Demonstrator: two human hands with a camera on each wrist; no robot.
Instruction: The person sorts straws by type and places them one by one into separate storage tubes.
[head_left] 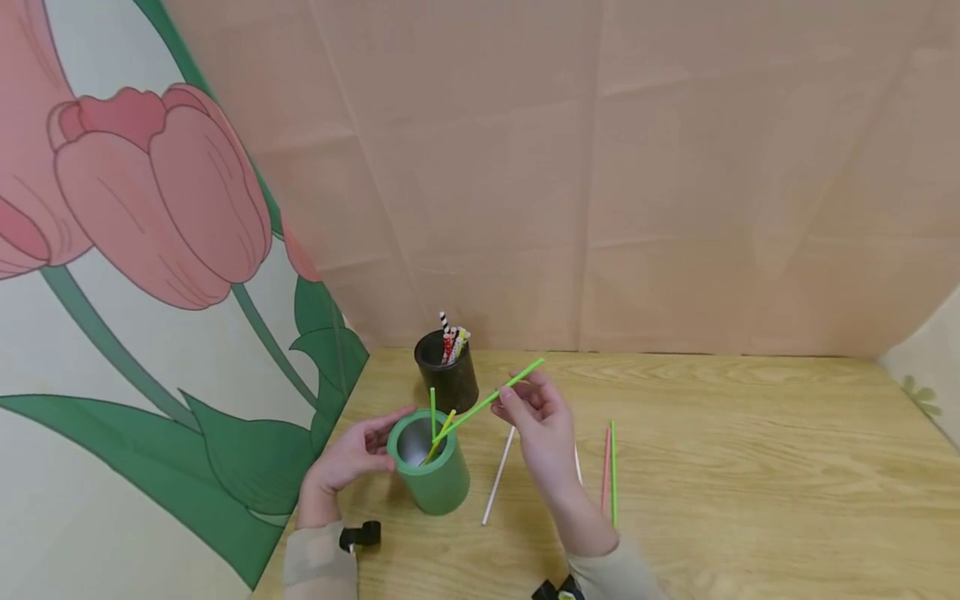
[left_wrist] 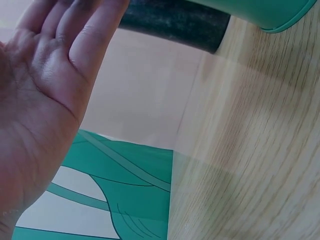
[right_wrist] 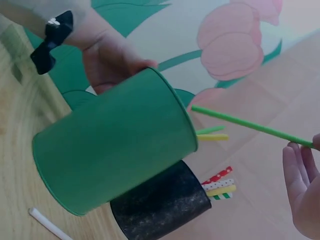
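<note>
In the head view my left hand (head_left: 351,457) holds the left side of a green cylindrical cup (head_left: 438,485), its thumb and fingers spread around the rim. The cup stands upright on the table. Inside it lean a short green straw (head_left: 432,408) and a yellow straw (head_left: 450,419). My right hand (head_left: 546,433) pinches a bright green straw (head_left: 487,401) near its upper end. That straw slants down to the left, and the right wrist view shows its lower tip (right_wrist: 195,108) just outside the cup's mouth. The left wrist view shows the palm (left_wrist: 35,110), with the fingertips cut off.
A black cup (head_left: 453,385) with several patterned straws (head_left: 454,343) stands behind the green one. On the wooden table (head_left: 750,467) lie a white straw (head_left: 498,479), a pink straw (head_left: 606,471) and a green straw (head_left: 614,475). A tulip-printed sheet (head_left: 225,417) borders the left side.
</note>
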